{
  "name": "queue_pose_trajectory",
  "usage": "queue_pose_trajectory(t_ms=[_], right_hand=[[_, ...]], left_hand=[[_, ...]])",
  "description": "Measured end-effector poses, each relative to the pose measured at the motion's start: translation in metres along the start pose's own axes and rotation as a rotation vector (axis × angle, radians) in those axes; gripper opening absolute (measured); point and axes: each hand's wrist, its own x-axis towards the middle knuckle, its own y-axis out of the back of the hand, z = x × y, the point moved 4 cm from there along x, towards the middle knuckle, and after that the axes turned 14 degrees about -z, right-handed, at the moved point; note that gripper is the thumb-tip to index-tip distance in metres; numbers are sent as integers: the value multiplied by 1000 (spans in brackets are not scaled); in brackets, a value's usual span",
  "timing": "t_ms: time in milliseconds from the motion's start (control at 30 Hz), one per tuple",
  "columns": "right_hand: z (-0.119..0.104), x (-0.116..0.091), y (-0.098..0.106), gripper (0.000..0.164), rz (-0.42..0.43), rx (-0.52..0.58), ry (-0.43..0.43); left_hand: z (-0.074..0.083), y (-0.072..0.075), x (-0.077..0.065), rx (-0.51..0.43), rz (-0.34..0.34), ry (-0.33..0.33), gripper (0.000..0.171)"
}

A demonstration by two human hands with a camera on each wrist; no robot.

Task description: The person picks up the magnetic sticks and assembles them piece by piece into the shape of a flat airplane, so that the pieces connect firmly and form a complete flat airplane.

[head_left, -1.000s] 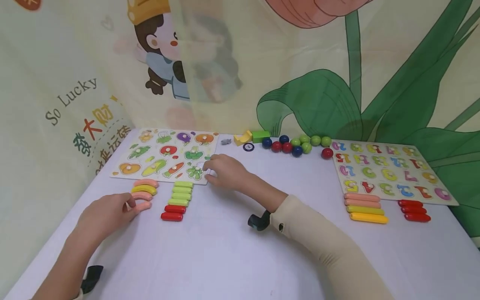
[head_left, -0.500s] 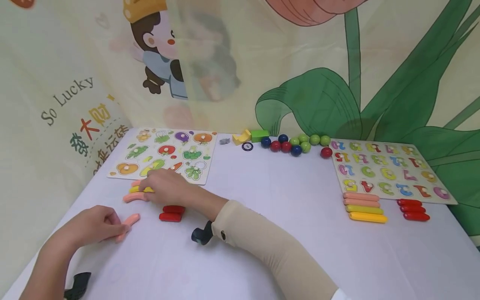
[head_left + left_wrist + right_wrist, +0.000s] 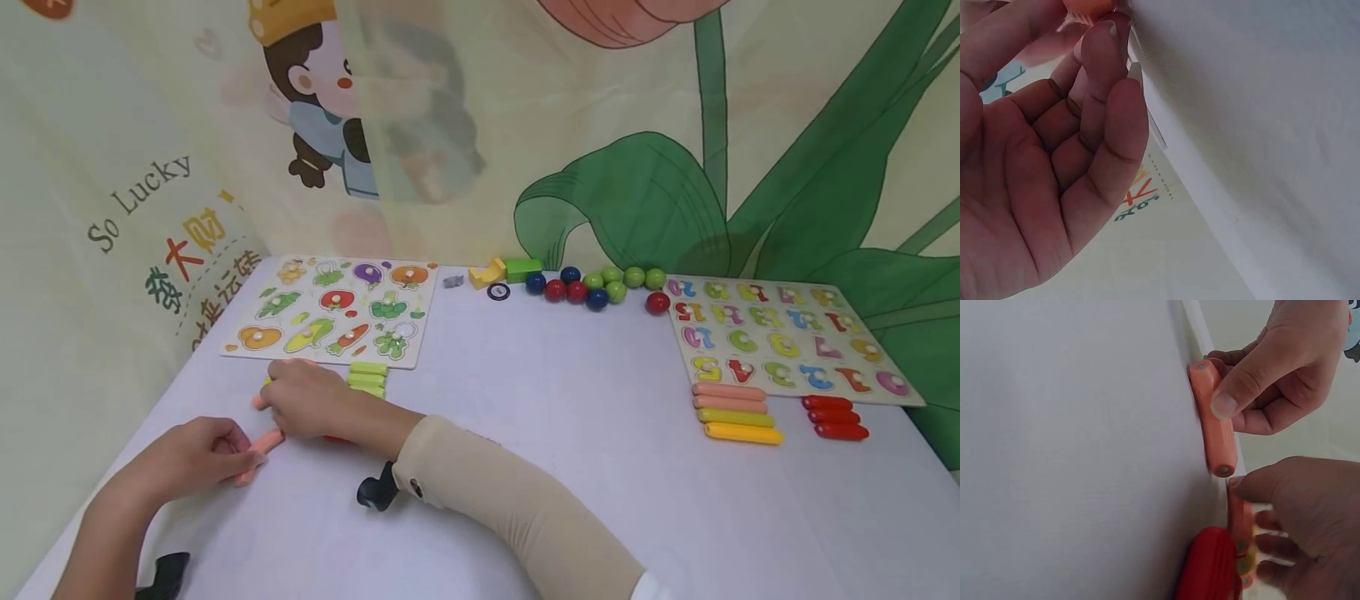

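My left hand pinches a salmon-pink toy stick between thumb and fingers, low over the white table. In the right wrist view this pink stick has a small grey dot at each end. My right hand is just beyond it, over the curved sticks, with its thumb on the end of a second pink stick and its fingers behind. A yellow stick lies close by it. Only one end of the held pink stick shows in the left wrist view.
Green sticks and a partly hidden red stick lie by my right wrist. A vegetable puzzle board stands behind. Toy balls and blocks line the back; a number board and more sticks are right.
My left hand has drawn the nearest pink stick out of the row, toward me. My right hand has come left from the vegetable board to the curved sticks, then slightly nearer me.
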Motion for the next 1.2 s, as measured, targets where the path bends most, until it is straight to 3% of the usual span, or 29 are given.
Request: queue_pose_trajectory(t_ms=[233, 400, 567, 800, 1033, 1200], right_hand=[[0, -1, -2, 21, 38, -110, 0], [-7, -3, -4, 14, 65, -193, 35], [-5, -8, -5, 8, 72, -183, 35], [5, -25, 4, 16, 192, -139, 40], [3, -41, 6, 15, 178, -39, 166], [10, -51, 8, 20, 243, -33, 130]], left_hand=[[-1, -1, 1, -14, -31, 19, 34], [-4, -2, -2, 33, -8, 4, 29], [-2, -1, -2, 50, 13, -21, 30], [-3, 4, -2, 26, 47, 48, 39], [1, 7, -3, 13, 86, 53, 37], [10, 6, -3, 1, 87, 62, 37]])
